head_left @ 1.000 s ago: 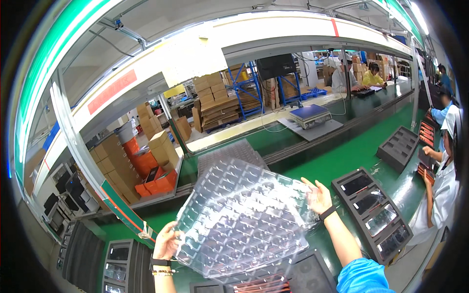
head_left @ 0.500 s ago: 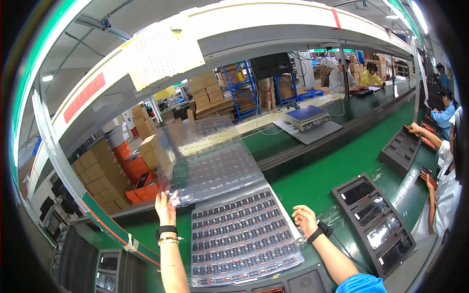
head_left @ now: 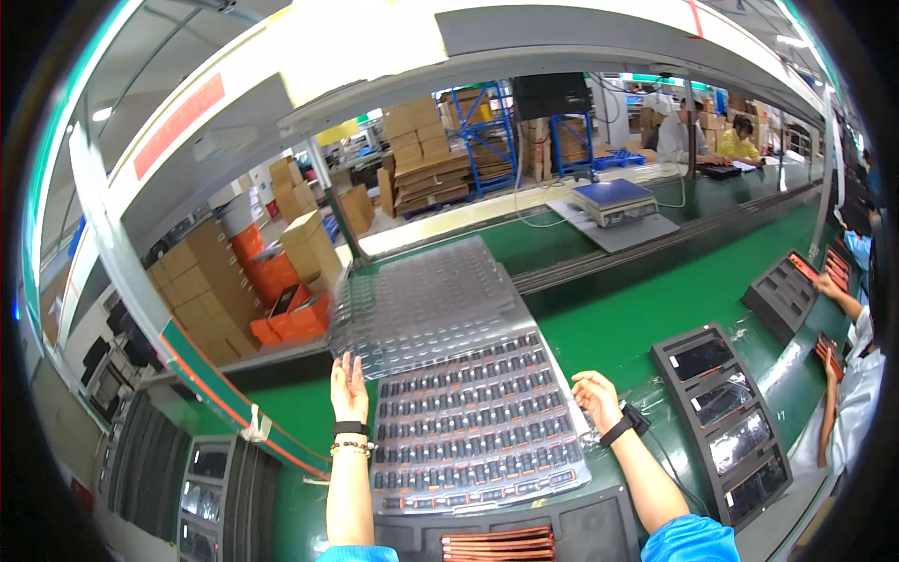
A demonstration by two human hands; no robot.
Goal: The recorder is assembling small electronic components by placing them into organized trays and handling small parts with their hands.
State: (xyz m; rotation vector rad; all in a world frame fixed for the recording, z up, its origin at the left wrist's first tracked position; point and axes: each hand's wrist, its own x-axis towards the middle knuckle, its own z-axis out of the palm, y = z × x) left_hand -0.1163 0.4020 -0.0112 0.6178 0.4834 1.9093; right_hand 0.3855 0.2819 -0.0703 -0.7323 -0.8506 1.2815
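Observation:
A clear plastic blister tray (head_left: pixel 473 440) lies before me, filled with rows of small black parts with orange edges. Over its far end rests an empty clear plastic tray (head_left: pixel 421 300), blurred and skewed to the left. My left hand (head_left: pixel 349 389) is beside the near left corner of that empty tray, fingers stretched up and apart; contact with the corner is hard to make out. At the right edge of the filled tray is my right hand (head_left: pixel 596 401), its fingers loosely bent and apart, nothing visible in them.
Right of me stands a dark foam tray (head_left: pixel 688 398) with flat black-screened pieces. Nearest me, another foam tray (head_left: pixel 599 525) holds a stack of orange-edged pieces (head_left: pixel 498 543). A scale (head_left: pixel 613 201) sits beyond the green belt. A co-worker's hands (head_left: pixel 829 290) work at far right.
The empty clear tray was lifted at its near left corner by my left hand; now it lies lower and flatter, and that hand has opened. The right hand stays near the filled tray's edge.

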